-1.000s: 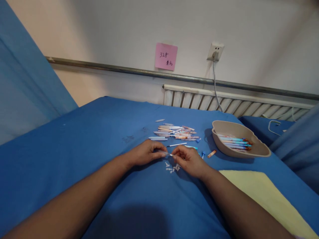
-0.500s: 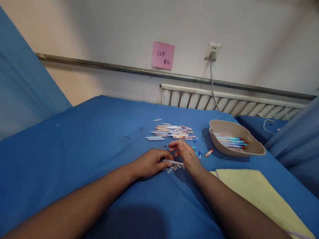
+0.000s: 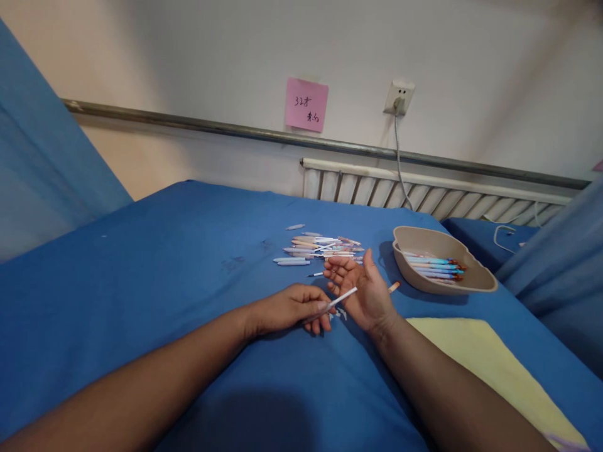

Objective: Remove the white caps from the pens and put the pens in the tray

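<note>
My left hand (image 3: 296,307) is closed, pinching a slim pen barrel (image 3: 346,295) between thumb and fingers; its white end slants up to the right, toward my other palm. My right hand (image 3: 360,292) is open, palm turned up and fingers apart, just beside that white end. Small pale pieces (image 3: 340,314) lie on the sheet under and between the hands, partly hidden. A thin dark-tipped pen refill (image 3: 315,274) lies by my right fingertips, its other end covered. Beyond the hands spreads a pile of pen parts (image 3: 301,251), barrels and white sticks among them.
A beige bin (image 3: 480,279) holding several blue and orange pens (image 3: 436,267) stands to the right. An orange piece (image 3: 394,287) shows behind my right hand. A yellow cloth (image 3: 471,351) lies at the right on the blue sheet (image 3: 164,263). A radiator (image 3: 348,185) runs along the wall.
My right hand has turned palm up and opened away from the barrel. My left hand has tilted the barrel, raising its white end, and now covers more of the small pale pieces.
</note>
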Available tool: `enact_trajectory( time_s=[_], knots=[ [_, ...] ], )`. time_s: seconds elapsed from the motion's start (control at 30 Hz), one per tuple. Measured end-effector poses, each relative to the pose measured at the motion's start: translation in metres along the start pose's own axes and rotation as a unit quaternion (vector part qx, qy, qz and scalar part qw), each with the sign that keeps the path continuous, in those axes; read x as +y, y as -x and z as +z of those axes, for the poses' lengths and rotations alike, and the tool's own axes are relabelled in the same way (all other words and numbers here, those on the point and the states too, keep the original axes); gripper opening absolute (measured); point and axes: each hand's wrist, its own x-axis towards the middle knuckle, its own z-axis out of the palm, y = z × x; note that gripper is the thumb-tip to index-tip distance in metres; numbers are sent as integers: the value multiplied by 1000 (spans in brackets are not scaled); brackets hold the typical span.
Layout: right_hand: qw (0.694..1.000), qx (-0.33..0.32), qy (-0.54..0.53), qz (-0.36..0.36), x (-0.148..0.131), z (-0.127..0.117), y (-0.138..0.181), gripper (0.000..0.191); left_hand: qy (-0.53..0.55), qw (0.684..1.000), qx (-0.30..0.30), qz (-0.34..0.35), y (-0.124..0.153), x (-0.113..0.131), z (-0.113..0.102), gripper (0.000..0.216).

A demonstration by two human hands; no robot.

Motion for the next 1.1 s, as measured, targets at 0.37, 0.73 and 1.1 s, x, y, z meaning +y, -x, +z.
enact_trajectory(
  time_s=[0.37, 0.73, 1.1],
  knots=[
    [978, 66, 148, -127, 14, -8, -4, 30, 145, 989, 10, -4, 1, -3, -13, 32],
    [995, 27, 74, -68, 20, -5, -3, 26, 194, 981, 23, 0, 1, -6, -16, 26],
    [996, 57, 42, -45, 18, -3, -4, 32, 209, 977, 20, -22, 0, -2, -15, 22]
  ],
)
